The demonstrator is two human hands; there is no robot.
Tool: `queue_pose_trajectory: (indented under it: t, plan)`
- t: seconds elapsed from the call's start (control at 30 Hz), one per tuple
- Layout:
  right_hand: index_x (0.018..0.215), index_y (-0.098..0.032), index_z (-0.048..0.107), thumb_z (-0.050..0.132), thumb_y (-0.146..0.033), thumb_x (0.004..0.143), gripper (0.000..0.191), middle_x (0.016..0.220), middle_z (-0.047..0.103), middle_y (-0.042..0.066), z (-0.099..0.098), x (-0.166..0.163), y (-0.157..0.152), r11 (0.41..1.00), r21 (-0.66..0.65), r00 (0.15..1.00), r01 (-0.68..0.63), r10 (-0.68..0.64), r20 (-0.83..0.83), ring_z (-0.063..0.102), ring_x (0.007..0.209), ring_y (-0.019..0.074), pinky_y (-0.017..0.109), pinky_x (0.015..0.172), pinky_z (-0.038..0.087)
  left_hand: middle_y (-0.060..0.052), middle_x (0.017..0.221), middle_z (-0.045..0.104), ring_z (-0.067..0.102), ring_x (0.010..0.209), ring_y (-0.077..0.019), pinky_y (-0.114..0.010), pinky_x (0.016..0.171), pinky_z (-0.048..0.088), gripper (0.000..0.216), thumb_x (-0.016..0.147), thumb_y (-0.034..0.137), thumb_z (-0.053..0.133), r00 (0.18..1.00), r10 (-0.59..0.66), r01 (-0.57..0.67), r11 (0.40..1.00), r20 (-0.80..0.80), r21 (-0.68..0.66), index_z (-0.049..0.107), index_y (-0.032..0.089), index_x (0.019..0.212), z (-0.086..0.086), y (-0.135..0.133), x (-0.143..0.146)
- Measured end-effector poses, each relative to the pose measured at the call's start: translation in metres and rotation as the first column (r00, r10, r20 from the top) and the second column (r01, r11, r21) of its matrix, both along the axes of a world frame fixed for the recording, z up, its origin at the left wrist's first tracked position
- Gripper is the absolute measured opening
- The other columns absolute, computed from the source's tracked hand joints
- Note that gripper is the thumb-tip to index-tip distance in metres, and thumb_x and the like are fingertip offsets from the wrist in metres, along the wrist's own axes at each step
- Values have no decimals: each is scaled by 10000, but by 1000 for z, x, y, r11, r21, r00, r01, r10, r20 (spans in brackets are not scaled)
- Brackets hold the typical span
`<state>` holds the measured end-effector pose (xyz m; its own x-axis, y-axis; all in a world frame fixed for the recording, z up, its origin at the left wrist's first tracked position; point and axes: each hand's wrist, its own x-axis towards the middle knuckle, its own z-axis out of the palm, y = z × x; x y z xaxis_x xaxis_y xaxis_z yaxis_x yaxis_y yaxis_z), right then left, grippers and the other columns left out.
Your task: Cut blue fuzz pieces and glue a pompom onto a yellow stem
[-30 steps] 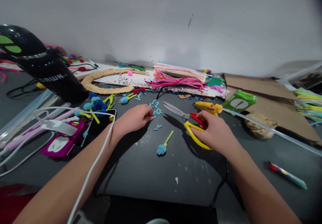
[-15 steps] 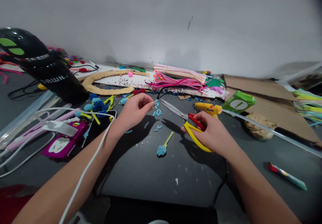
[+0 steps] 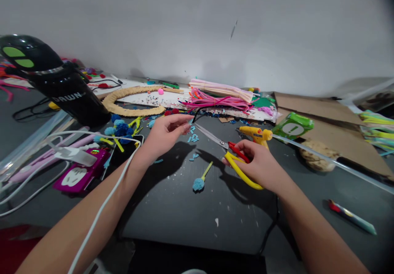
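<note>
My right hand (image 3: 258,161) is wrapped round the handles of the scissors (image 3: 212,135), one red and one yellow; their blades point up and left. My left hand (image 3: 168,132) pinches a small light-blue fuzzy strip (image 3: 192,120), mostly hidden by the fingers, close to the blade tips. Below the fingertips lie several short light-blue cut pieces (image 3: 193,137) on the dark table. Nearer to me rests a blue fuzzy flower (image 3: 198,183) with a yellow-green stem, between my hands and touched by neither.
A yellow glue gun (image 3: 255,133) and a green pack (image 3: 294,125) lie beyond my right hand. Pink pipe cleaners (image 3: 218,97) are bundled at the back. To the left stand a black bottle (image 3: 70,89) and a purple power strip (image 3: 81,173); a white cable (image 3: 106,204) crosses my left forearm.
The scissor blades have come closer together and shifted slightly left and down. My left fingers have straightened somewhat and still pinch the blue strip.
</note>
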<state>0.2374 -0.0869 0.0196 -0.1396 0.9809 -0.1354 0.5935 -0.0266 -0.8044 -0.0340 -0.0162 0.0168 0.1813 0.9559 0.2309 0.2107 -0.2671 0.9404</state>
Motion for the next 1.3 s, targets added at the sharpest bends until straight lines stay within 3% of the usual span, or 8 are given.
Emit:
queue_pose_trajectory:
  t: [0.43, 1.3]
  plan:
    - [807, -200, 576, 809, -428, 687, 348, 684, 552, -31, -7, 2, 1, 999, -43, 994, -8, 3, -110, 453, 620, 122, 239, 526, 346, -64, 896, 734, 692, 794, -157, -283, 778, 581, 315, 850, 296, 680, 998, -52, 52, 998, 19, 20, 716, 143, 1123, -1, -1, 0]
    - [798, -200, 586, 788, -436, 718, 321, 685, 557, -30, -10, 3, 3, 999, -20, 997, -38, 37, -70, 451, 613, 120, 250, 528, 335, -70, 909, 734, 688, 789, -167, -291, 764, 569, 308, 841, 317, 686, 997, -82, 82, 996, -3, 32, 714, 155, 1101, -5, 0, 0]
